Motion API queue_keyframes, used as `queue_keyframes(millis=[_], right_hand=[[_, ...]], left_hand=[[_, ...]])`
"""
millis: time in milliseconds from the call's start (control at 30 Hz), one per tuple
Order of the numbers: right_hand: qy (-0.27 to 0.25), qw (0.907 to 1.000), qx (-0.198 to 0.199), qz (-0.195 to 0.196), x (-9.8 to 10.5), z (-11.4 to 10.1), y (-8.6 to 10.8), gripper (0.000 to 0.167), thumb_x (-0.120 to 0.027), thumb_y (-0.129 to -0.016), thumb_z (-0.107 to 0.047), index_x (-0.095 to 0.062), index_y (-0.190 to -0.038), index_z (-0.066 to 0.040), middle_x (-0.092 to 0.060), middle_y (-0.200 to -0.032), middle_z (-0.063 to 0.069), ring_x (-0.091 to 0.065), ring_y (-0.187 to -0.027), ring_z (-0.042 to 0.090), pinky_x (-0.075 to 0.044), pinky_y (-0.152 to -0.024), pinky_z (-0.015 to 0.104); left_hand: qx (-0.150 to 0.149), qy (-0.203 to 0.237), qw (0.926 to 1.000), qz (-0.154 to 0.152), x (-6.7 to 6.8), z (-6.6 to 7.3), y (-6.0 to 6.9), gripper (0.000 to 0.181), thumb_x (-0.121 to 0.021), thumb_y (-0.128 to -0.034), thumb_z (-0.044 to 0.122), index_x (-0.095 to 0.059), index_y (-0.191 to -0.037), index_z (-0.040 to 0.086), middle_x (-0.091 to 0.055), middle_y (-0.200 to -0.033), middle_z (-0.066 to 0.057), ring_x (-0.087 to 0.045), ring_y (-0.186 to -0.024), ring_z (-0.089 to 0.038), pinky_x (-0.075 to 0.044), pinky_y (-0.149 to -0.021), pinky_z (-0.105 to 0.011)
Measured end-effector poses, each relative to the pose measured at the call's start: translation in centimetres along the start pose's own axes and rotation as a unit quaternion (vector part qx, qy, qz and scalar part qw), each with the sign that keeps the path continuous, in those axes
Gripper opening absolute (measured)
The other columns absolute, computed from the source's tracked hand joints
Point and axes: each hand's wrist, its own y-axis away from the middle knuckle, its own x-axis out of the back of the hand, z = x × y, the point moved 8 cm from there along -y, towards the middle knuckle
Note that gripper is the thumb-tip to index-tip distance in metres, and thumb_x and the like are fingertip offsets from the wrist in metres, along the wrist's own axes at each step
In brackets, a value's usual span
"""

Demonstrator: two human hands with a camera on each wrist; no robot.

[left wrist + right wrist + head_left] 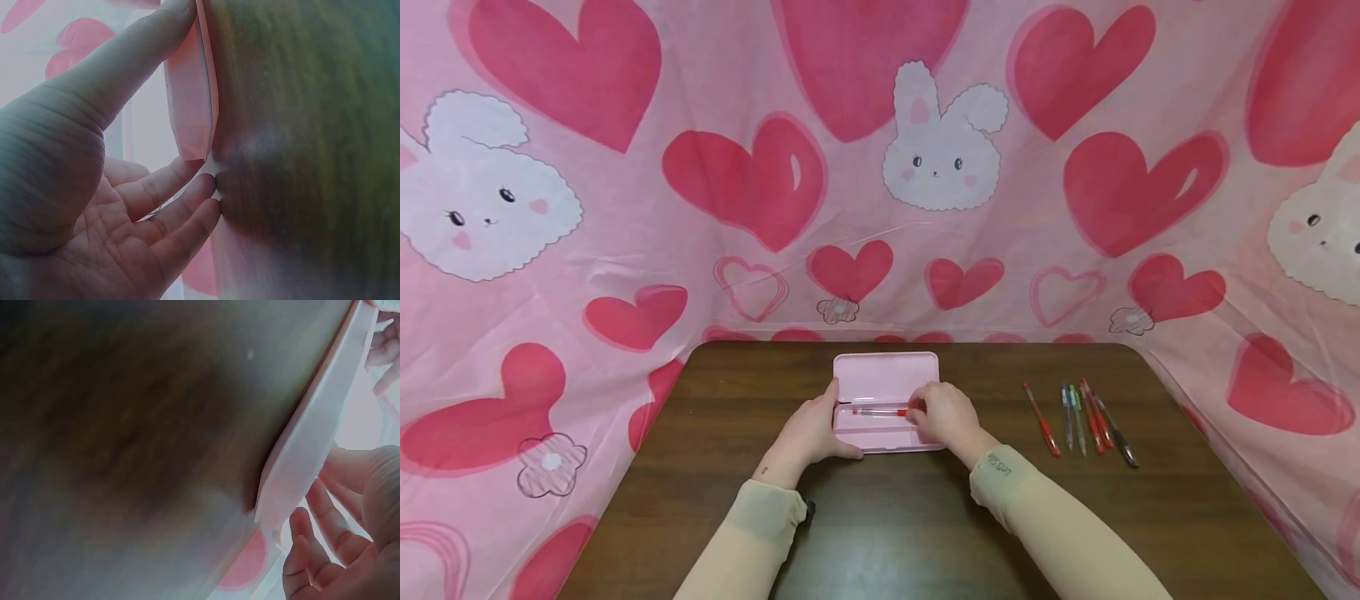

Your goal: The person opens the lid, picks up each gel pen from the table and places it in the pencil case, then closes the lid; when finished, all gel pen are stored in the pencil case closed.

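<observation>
A pink pencil case (887, 377) lies with its lid raised on the brown table. Along the back of its tray is a clear pen with red ends (880, 412). My left hand (805, 432) grips the case's left side, thumb at the front corner and fingers farther back. In the left wrist view that hand (119, 181) is on the pink case wall (187, 106). With curled fingers my right hand (947, 417) pinches the pen's right end inside the case. The right wrist view has the right hand (356, 531) by the case's outer wall (306, 437); the pen is hidden there.
Right of the case, a red pen (1042, 421) lies apart from a loose group of several pens, among them a green one (1078, 421) and a black one (1117, 432). A pink cloth with hearts and rabbits (940, 275) hangs behind and beside the table (880, 525).
</observation>
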Motion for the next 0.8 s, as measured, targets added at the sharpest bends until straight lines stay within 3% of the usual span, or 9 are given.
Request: queue_keyframes(millis=[167, 400, 800], right_hand=[[-0.003, 0.9997, -0.009, 0.020, 0.8, 0.9, 0.1, 0.017, -0.083, -0.097, -0.029, -0.085, -0.109, -0.017, -0.079, -0.104, 0.005, -0.071, -0.099, 0.028, -0.063, -0.095, 0.050], [-0.017, 0.9983, -0.036, 0.043, 2.5, 3.3, 0.4, 0.034, -0.081, -0.099, -0.031, -0.077, -0.126, -0.011, -0.076, -0.101, 0.008, -0.070, -0.091, 0.027, -0.064, -0.090, 0.053], [-0.018, 0.9948, -0.071, 0.070, 5.1, 7.7, 1.6, 0.045, -0.075, -0.103, -0.033, -0.069, -0.138, -0.006, -0.078, -0.118, 0.017, -0.075, -0.105, 0.036, -0.063, -0.096, 0.059]], left_hand=[[0.000, -0.004, 1.0000, 0.003, -0.1, -0.2, -0.1, 0.144, -0.108, -0.0633, 0.044, -0.024, -0.174, 0.006, -0.061, -0.157, -0.023, -0.064, -0.139, -0.040, -0.051, -0.122, -0.058], [0.014, 0.009, 0.9998, -0.008, -0.3, -0.3, -0.1, 0.144, -0.107, -0.0649, 0.045, -0.022, -0.175, 0.009, -0.058, -0.161, -0.021, -0.060, -0.144, -0.040, -0.048, -0.125, -0.059], [0.007, 0.007, 0.9999, -0.005, -0.2, -0.1, 0.0, 0.142, -0.107, -0.0654, 0.045, -0.024, -0.175, 0.008, -0.060, -0.158, -0.022, -0.061, -0.141, -0.042, -0.048, -0.124, -0.061]])
